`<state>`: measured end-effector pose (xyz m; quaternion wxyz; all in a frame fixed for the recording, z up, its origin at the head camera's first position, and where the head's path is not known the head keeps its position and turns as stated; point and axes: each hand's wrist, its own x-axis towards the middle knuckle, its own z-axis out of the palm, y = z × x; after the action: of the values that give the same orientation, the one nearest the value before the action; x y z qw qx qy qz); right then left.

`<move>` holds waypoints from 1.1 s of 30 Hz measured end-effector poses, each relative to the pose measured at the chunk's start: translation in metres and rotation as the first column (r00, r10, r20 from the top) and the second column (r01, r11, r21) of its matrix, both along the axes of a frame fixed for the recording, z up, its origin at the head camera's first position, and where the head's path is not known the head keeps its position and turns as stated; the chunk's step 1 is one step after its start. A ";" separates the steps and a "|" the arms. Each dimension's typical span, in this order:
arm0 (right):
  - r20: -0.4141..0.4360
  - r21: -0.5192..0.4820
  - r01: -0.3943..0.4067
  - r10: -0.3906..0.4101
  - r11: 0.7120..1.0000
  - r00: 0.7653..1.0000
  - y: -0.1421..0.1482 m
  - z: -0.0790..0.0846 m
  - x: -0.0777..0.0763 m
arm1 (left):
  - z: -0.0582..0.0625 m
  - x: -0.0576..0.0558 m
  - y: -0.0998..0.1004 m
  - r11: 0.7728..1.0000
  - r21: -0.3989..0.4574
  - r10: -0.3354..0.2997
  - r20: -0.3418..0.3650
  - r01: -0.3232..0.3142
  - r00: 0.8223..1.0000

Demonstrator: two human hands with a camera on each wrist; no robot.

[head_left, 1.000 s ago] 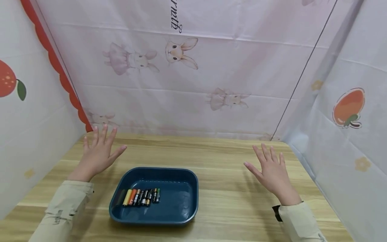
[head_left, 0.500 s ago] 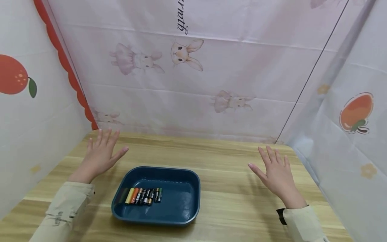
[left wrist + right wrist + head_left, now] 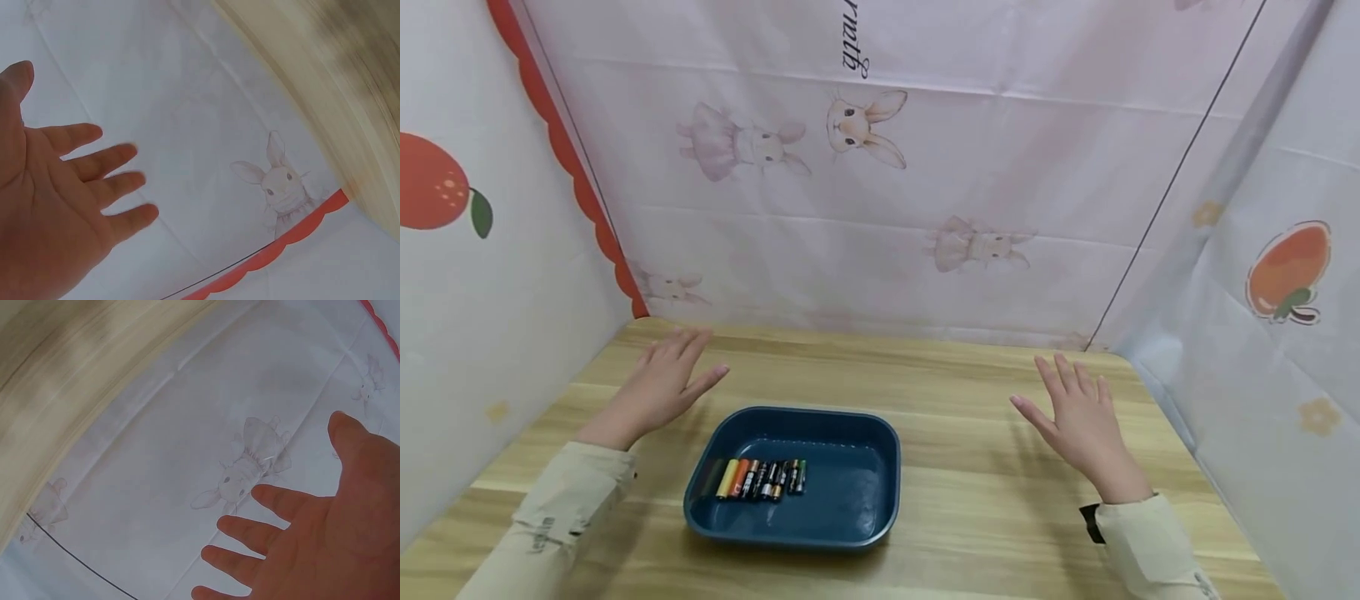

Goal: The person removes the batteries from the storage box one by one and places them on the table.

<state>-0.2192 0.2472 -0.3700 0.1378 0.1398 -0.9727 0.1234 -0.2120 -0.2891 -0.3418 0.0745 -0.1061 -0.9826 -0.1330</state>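
Observation:
Both hands are held over the wooden table with nothing in them. My left hand (image 3: pixel 658 387) is beyond the tray's left side, its fingers spread and thumb pointing right; the left wrist view shows the bare palm (image 3: pixel 56 187). Well to the right of the tray is my right hand (image 3: pixel 1078 425), fingers fanned out, and its palm (image 3: pixel 325 537) is bare too. Between them sits a dark blue rectangular tray (image 3: pixel 842 533), nearer the left hand. A row of several batteries lies side by side in its left half, among them a yellow battery (image 3: pixel 727 479) and an orange battery (image 3: pixel 741 478).
The wood-grain table (image 3: pixel 955 467) runs back to a pale pink cloth wall (image 3: pixel 865 275) printed with rabbits. White cloth walls with fruit prints close in the left and right sides. A red scalloped strip (image 3: pixel 580 196) edges the left corner.
The head view has shifted slightly, so tray and table appear further right. My left hand's fingers have tipped and drawn closer together. The batteries keep their places in the tray.

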 end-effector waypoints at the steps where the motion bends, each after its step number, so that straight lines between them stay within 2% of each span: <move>1: -0.004 0.003 -0.003 0.003 1.000 1.000 -0.001 0.000 -0.003 | -0.001 -0.002 0.001 1.000 0.001 -0.003 0.001 0.003 1.000; 6: -0.011 0.003 0.000 0.000 1.000 1.000 -0.002 -0.003 -0.007 | -0.004 -0.001 0.004 0.999 0.016 -0.029 0.038 0.029 0.999; 12: -0.018 -0.011 0.002 -0.002 1.000 1.000 0.004 -0.003 -0.002 | -0.010 0.004 0.006 0.996 0.065 -0.064 0.108 0.058 0.992; 21: 0.003 -0.011 -0.015 0.015 1.000 1.000 0.010 -0.001 0.003 | -0.017 0.010 0.007 0.991 0.112 -0.096 0.170 0.077 0.981; 26: -0.012 -0.003 -0.023 0.023 1.000 1.000 0.010 0.002 0.009 | -0.017 0.013 0.008 0.985 0.143 -0.122 0.188 0.096 0.975; 33: 0.001 0.004 -0.043 0.043 0.999 0.999 0.010 0.001 0.014 | -0.022 0.011 0.009 0.964 0.212 -0.201 0.193 0.159 0.960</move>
<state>-0.2049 0.2570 -0.3694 0.1346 0.1610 -0.9698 0.1246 -0.2010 -0.2801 -0.3641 -0.0336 -0.1727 -0.9534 -0.2453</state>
